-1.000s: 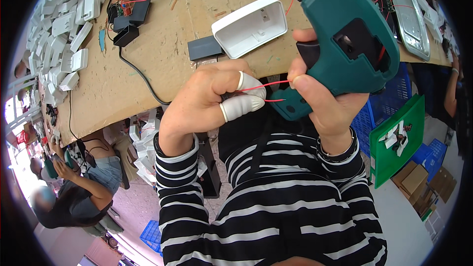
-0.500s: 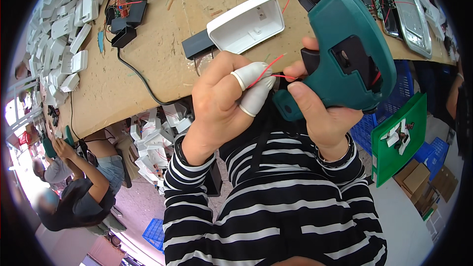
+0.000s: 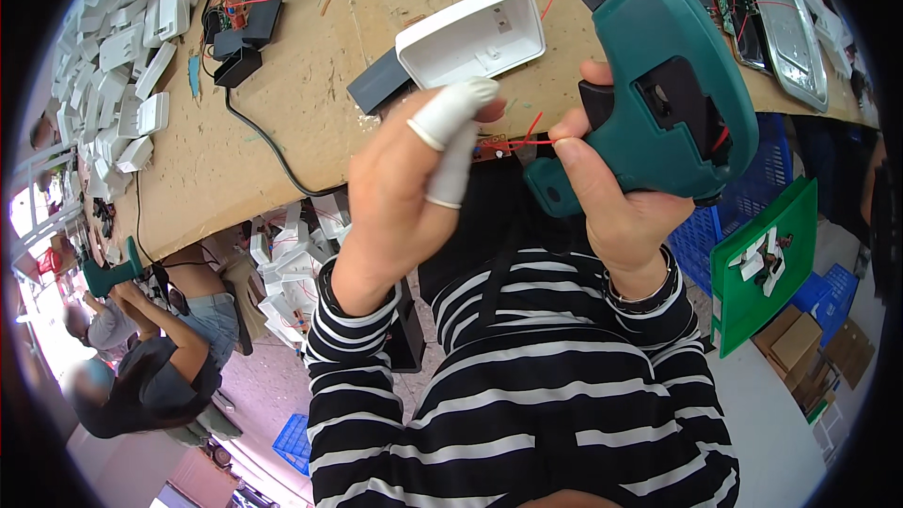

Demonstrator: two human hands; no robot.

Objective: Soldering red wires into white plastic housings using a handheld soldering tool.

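1. The red wire [image 3: 523, 142] is placed between the two hands, near the front edge of the desk [image 3: 310, 85], beside a small circuit board [image 3: 495, 152] seen just past the left fingertips.
2. The wire is pinched between thumb and forefinger of the right hand [image 3: 616, 212], by which the green power tool [image 3: 663, 66] also appears to be gripped. That pinch is best kept firm but light, so that the strand is neither slipped nor nicked.
3. The left hand [image 3: 400, 179] is held apart from the right, with white finger cots [image 3: 455, 111] worn on thumb and forefinger. It is blurred, and whether anything is clasped in it cannot be told.
4. A loose red end is pointed upward between the hands; it should be kept visible and untangled from the other strand.
5. The board should be supported rather than left to hang by its wires, since a joint could be strained by a tug.
6. The tool's trigger [image 3: 596, 105] is set close to the right fingers, so accidental pressure should be avoided.
7. The white housing [image 3: 425, 58] and the dark box [image 3: 374, 85] beside it are best left undisturbed beyond the hands.
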